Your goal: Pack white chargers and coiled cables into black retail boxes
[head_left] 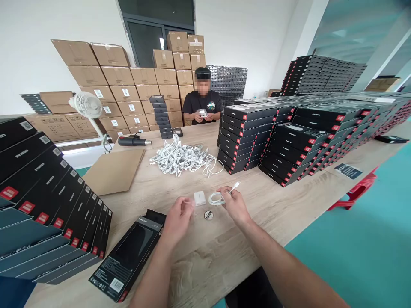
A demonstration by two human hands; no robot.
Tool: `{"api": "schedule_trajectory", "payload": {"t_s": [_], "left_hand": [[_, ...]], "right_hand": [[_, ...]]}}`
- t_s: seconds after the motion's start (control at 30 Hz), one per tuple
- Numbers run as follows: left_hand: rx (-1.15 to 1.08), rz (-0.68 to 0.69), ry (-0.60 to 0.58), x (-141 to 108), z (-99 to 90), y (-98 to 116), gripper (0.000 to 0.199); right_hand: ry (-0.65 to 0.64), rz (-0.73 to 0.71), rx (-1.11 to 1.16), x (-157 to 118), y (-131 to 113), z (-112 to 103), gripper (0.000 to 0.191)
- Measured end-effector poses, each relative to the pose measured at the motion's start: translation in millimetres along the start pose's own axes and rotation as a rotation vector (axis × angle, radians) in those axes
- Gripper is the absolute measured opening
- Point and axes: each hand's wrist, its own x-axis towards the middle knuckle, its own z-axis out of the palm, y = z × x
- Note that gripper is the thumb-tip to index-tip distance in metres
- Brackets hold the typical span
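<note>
Evidently, the right hand (235,205) clamps its fingers on a white cable (216,198), keeping the coil closed; the left hand (180,216) holds its fingers together beside a charger (199,198).

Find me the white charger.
In the head view, the white charger sits on the table between the left hand and the cable coil in the right hand, just above a round disc.

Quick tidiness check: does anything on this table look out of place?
Yes: the black boxes on the left lean over in a slanted, fanned row, unlike the square stacks of boxes on the right, so they look unsteady.
</note>
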Motion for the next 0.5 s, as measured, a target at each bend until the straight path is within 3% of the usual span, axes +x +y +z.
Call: {"api": "schedule_trajectory", "payload": {"t_s": [0.07,0.23,0.33,0.43,0.5], "left_hand": [[0.198,-0.054,0.108,4,1.6,-3,0.031],[0.257,-0.094,0.104,6,13.7,-5,0.027],[0.169,-0.109,0.111,7,19.3,-4,0.023],[0.008,-0.135,0.107,7,25.9,-1,0.006],[-0.194,-0.153,0.079,6,30.4,2,0.016]], "right_hand": [[0.038,-0.043,-0.052,2,9,2,0.036],[-0.015,-0.162,-0.130,-6,23,21,0.029],[-0.027,-0.216,-0.151,-10,28,25,0.030],[0.017,-0.254,-0.147,-7,30,24,0.038],[0.053,-0.311,-0.143,-5,28,23,0.038]]}}
